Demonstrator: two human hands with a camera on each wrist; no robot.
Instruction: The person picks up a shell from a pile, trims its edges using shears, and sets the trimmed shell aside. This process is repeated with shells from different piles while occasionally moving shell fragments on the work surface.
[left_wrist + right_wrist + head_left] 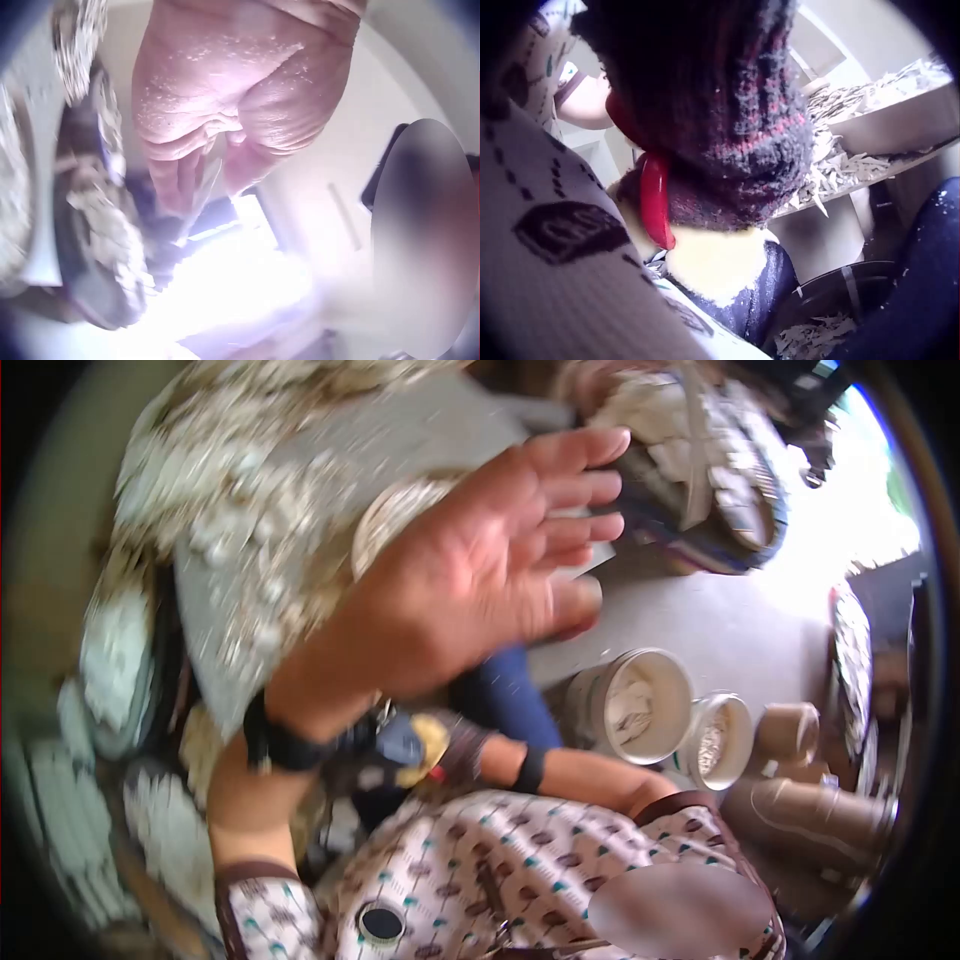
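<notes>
My bare left hand (470,565) is raised over the grey board (430,420), palm showing, fingers loosely extended and thumb apart. In the left wrist view, small pale crumbs cling to the palm of my left hand (240,90); a thin pale strip (202,199) shows between thumb and fingers, whether held or behind I cannot tell. My right hand (460,748), in a dark knitted glove, is low by my lap. In the right wrist view, the gloved right hand (712,127) grips a red curved handle (656,201), beside a pale yellow surface (716,262). The tool's working end is hidden.
White flakes (235,525) lie piled across the board, with a round container (372,530) behind my left forearm. Two white buckets (672,695) (742,735) stand on the floor at the right. A large filled basket (765,535) is at the upper right.
</notes>
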